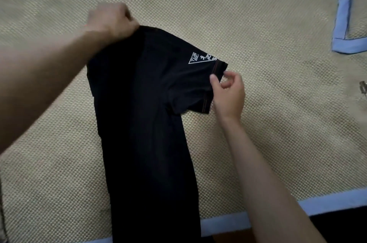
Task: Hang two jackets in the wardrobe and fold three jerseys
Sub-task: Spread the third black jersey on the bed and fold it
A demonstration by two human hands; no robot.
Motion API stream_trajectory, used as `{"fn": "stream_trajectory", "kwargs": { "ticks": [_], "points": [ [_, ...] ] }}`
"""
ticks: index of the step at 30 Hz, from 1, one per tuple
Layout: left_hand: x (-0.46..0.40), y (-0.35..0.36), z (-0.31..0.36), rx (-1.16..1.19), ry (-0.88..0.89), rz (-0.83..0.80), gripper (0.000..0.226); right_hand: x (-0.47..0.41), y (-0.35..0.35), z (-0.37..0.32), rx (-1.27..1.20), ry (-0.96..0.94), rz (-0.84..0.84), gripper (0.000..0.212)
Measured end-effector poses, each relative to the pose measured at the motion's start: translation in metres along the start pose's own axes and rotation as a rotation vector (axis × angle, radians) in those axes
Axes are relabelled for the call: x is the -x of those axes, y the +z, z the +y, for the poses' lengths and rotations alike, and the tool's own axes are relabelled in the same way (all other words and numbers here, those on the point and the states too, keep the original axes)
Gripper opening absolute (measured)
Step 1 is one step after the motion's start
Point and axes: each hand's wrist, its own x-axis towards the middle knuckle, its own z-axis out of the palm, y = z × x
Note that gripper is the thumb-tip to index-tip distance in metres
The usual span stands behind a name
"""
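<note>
A black jersey (pixel 147 123) lies lengthwise on a woven straw mat (pixel 258 24), folded in half along its length, its hem running off the bottom edge of the view. One short sleeve with a white triangle logo sticks out to the right. My left hand (pixel 111 18) is closed on the shoulder end of the jersey at the top. At the sleeve's hem, my right hand (pixel 228 92) pinches the cuff between thumb and fingers.
The mat has a light blue fabric border (pixel 327 205) along its near edge. A second mat with the same blue border (pixel 343 24) lies at the upper right. A small metal object (pixel 363 87) sits at the right edge.
</note>
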Motion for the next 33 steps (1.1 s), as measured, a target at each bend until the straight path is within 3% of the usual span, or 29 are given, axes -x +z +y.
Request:
{"fn": "stream_trajectory", "kwargs": {
  "ticks": [4, 9, 19, 24, 27, 33],
  "points": [
    [0.002, -0.013, -0.031, 0.114, -0.014, -0.136, 0.023, -0.039, 0.004, -0.021, 0.050, 0.001, -0.059, 0.026],
    [-0.004, -0.014, -0.049, 0.178, -0.016, -0.082, 0.029, -0.051, 0.006, -0.019, 0.019, 0.009, -0.064, 0.025],
    [-0.018, -0.026, -0.056, 0.220, -0.036, -0.274, 0.017, -0.064, -0.002, -0.014, -0.032, -0.034, -0.002, 0.022],
    [-0.024, -0.030, -0.053, 0.196, 0.006, -0.159, 0.016, -0.054, -0.014, -0.007, -0.155, -0.016, -0.199, 0.018],
    [-0.025, -0.024, -0.045, 0.178, -0.013, -0.082, 0.023, -0.053, -0.024, -0.005, -0.167, -0.039, -0.199, 0.015],
    [-0.018, -0.015, -0.032, 0.197, -0.048, -0.020, 0.030, -0.031, -0.030, -0.008, -0.201, 0.104, -0.420, 0.053]
  ]
}}
